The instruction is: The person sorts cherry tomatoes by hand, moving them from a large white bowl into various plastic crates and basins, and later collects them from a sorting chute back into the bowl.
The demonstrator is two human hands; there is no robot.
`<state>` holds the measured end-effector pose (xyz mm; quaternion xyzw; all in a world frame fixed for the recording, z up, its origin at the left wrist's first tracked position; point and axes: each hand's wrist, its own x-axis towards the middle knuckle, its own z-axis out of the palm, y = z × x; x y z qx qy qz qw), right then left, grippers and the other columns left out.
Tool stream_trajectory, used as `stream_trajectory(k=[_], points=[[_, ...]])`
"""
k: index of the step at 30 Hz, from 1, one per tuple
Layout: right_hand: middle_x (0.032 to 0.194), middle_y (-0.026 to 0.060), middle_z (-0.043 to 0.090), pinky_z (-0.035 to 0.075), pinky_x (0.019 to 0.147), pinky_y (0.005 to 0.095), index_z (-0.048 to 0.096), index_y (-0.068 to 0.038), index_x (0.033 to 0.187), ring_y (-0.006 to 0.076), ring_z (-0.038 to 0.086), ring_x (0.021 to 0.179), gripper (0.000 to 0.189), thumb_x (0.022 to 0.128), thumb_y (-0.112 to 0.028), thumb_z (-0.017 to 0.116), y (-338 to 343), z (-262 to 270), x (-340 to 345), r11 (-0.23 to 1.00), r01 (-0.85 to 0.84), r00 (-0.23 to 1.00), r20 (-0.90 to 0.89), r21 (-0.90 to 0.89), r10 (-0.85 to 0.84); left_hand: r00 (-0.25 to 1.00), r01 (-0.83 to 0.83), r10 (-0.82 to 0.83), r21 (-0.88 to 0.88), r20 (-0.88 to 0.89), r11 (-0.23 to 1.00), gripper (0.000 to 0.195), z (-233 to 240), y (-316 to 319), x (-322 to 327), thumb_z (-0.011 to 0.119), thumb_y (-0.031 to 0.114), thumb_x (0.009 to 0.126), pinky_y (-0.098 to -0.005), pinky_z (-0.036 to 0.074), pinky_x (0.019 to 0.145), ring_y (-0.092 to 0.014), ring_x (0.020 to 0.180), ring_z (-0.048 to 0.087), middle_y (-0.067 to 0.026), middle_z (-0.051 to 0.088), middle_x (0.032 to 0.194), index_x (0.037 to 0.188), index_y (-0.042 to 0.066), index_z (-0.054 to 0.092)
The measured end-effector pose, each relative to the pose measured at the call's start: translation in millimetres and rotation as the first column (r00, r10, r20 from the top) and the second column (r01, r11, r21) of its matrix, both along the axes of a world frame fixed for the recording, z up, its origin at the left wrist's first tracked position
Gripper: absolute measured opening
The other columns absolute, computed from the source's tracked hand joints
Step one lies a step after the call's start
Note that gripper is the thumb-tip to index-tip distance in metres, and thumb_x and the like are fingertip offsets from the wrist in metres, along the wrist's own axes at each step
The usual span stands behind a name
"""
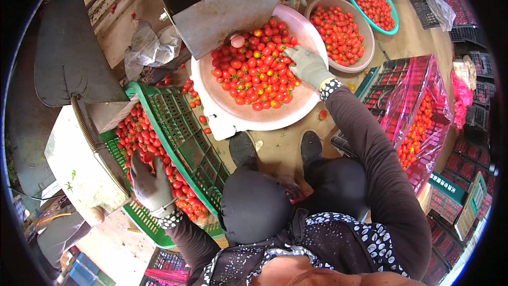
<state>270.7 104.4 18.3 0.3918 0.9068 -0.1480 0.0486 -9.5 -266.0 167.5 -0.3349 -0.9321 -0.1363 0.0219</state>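
Note:
My left hand (152,184), in a grey work glove, rests over a heap of small red tomatoes (135,131) in a green plastic crate (186,135). Its fingers are spread, with tomatoes showing between them. My right hand (307,65), gloved in pale grey, reaches to the right side of a big round pale pink basin (270,121). There its fingertips touch the heap of cherry tomatoes (254,75); the palm is hidden, and I cannot tell whether it holds any. Some of these tomatoes are partly yellow, with green stems.
A metal chute (232,12) overhangs the basin's back. Beyond stand a beige basin (369,51) and a turquoise basin (393,16) of tomatoes. At right is a crate lined with pink plastic film (412,103). A white metal box (79,167) stands left; loose tomatoes (203,119) lie on the floor.

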Motion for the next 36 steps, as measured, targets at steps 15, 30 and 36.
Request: stream_trajectory(k=[15,30,36], points=[[0.118,0.0049,0.069,0.053,0.093,0.0273,0.063,-0.003,0.128,0.0101,0.064,0.104,0.044,0.087,-0.014,0.073,-47,192,-66,0.462,-0.517,0.731,-0.652,-0.721,-0.2,0.571,0.45,-0.541,0.316,0.618,0.835,0.025,-91,92,87,0.063,0.011,0.091,-0.0339,0.054,0.077,-0.023,0.086,0.07,-0.0125,0.071,0.098,0.114,0.004,0.067],[0.108,0.0127,0.072,0.051,0.093,0.0404,0.071,-0.01,0.112,0.031,0.067,0.104,0.034,0.08,-0.013,0.061,-13,21,-5,0.833,-0.265,0.957,-0.03,-0.486,0.287,0.001,-0.449,-0.357,0.319,0.934,0.835,0.025,-91,91,75,0.053,0.009,0.1,-0.0197,0.045,0.054,-0.008,0.063,0.058,-0.0032,0.062,0.083,0.121,-0.002,0.059],[0.105,0.0098,0.072,0.053,0.086,0.0421,0.07,-0.012,0.111,0.0311,0.068,0.098,0.034,0.078,-0.022,0.07,-54,30,-18,0.875,-0.347,0.898,0.151,-0.337,0.414,-0.009,-0.584,-0.407,0.326,0.913,0.743,0.023,-92,91,70,0.063,0.017,0.099,-0.0207,0.046,0.056,-0.009,0.065,0.059,-0.003,0.063,0.083,0.116,0.001,0.062]])
